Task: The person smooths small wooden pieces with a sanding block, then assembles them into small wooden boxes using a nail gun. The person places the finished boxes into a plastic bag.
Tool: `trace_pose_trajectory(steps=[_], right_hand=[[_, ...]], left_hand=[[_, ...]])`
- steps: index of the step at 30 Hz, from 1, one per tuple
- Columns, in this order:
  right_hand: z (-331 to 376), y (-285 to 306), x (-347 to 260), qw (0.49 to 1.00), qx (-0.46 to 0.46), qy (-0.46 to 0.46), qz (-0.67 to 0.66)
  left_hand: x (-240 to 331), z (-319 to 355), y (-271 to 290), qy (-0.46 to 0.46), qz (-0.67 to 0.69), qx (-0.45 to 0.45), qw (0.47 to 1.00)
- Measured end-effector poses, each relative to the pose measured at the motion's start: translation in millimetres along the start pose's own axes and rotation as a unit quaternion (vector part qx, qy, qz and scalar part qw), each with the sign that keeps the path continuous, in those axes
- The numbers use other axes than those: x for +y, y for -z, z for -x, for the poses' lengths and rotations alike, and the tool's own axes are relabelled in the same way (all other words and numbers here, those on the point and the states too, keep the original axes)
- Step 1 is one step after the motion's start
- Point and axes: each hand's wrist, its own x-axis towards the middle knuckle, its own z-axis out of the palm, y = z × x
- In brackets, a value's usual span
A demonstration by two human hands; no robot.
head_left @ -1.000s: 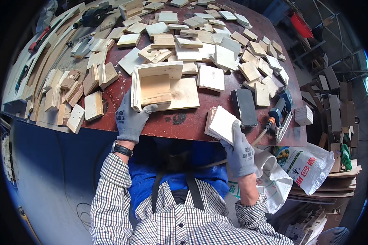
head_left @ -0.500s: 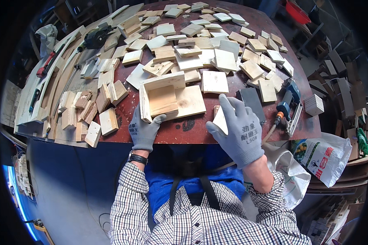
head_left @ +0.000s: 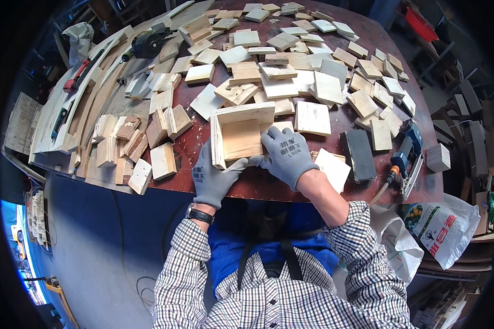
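A small plywood box frame (head_left: 241,118), with upright walls on its left and far sides, stands near the table's front edge. My left hand (head_left: 214,178), in a grey work glove, grips its near left corner with the thumb along the front. My gloved right hand (head_left: 288,156) is closed on the frame's right side, fingers over the board there and thumb pointing toward the left thumb. What lies under the right palm is hidden. Beside that hand lies a pale plywood square (head_left: 330,171), and further right a dark block (head_left: 358,156).
Many loose plywood squares (head_left: 313,118) cover the dark red table (head_left: 241,189) beyond the frame. Stacked offcuts (head_left: 108,151) and long strips lie left. An air nailer (head_left: 409,151) with a hose rests at the right edge. White sacks (head_left: 442,225) stand below.
My right hand has moved left from the loose plywood square onto the frame's right side. The square now lies uncovered. My left hand keeps its hold, and the whole view has shifted slightly.
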Motion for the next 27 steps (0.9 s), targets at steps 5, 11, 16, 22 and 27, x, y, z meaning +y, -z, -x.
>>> trace_pose_trajectory(steps=[5, 11, 16, 22, 27], right_hand=[[-6.1, 5.9, -2.1, 0.999, -0.034, 0.013, 0.010], [-21.9, 4.6, 22.5, 0.994, -0.094, 0.021, -0.057], [-27.2, 5.6, 24.5, 0.990, -0.135, 0.039, -0.027], [-22.1, -9.0, 28.6, 0.995, -0.074, 0.059, -0.038], [-21.9, -2.8, 25.8, 0.994, -0.085, 0.060, -0.040]], left_hand=[[-5.0, 0.1, -1.5, 0.033, 0.011, 0.018, 0.999], [-16.5, -9.0, -7.0, -0.003, -0.060, 0.007, 0.998], [-27.1, -7.8, -7.8, -0.033, -0.110, 0.026, 0.993], [-32.5, -6.9, -8.1, -0.051, -0.110, 0.031, 0.992], [-31.9, -7.5, -9.6, -0.035, -0.091, 0.024, 0.995]])
